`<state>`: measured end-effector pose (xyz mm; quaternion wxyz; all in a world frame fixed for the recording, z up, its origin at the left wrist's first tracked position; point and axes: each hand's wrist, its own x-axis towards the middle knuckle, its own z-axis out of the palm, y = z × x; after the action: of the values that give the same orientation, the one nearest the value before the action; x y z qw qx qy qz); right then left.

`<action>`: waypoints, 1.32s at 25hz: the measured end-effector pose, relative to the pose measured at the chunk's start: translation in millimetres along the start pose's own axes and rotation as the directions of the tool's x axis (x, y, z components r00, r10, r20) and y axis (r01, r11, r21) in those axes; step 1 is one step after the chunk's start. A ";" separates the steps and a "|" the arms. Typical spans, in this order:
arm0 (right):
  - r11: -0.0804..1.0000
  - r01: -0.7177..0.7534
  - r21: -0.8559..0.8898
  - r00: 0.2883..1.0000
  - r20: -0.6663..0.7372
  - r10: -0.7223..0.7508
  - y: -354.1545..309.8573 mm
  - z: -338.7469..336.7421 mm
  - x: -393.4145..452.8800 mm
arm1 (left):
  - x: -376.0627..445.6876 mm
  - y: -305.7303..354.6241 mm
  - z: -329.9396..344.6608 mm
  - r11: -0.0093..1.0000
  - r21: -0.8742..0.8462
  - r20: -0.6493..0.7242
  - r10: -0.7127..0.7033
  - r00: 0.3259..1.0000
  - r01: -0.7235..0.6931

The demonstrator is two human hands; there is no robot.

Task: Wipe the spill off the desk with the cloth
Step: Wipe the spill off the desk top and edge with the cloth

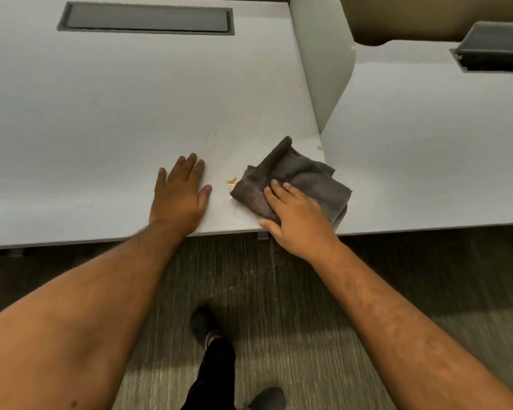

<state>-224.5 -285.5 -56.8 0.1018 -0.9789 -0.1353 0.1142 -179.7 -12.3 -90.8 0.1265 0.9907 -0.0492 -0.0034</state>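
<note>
A grey folded cloth point(296, 176) lies on the white desk point(116, 113) near its front right corner. My right hand point(296, 220) presses flat on the cloth's near part, fingers spread over it. A small yellow-orange spill point(231, 181) shows on the desk just left of the cloth, with fainter specks near the front edge and one drop point(319, 148) by the desk's right edge. My left hand point(179, 193) rests flat on the desk left of the spill, fingers apart, holding nothing.
A white divider panel point(320, 63) stands between this desk and a second white desk point(427, 143) on the right. Each desk has a grey cable tray point(145, 18) at the back. Carpeted floor and my shoes point(202, 324) are below.
</note>
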 end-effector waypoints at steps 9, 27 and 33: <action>0.980 -0.201 0.005 0.977 -0.073 0.201 35.6 2.2 60.0 | 2.5 -4.9 5.3 0.996 -0.092 -0.043 -0.025 0.999 0.021; 0.984 0.170 0.057 0.978 0.111 -0.176 -4.4 11.0 -21.8 | 3.8 -5.0 2.9 0.983 -0.163 -0.061 -0.090 0.994 0.079; 0.937 -0.080 0.341 0.990 0.134 0.036 33.0 -32.9 -57.2 | 6.6 -5.3 9.0 0.983 -0.163 -0.067 -0.099 0.993 0.087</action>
<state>-261.9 -338.6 -21.8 0.2596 -0.9404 -0.0901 0.2004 -172.8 -10.0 -100.8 0.2071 0.9780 0.0024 0.0236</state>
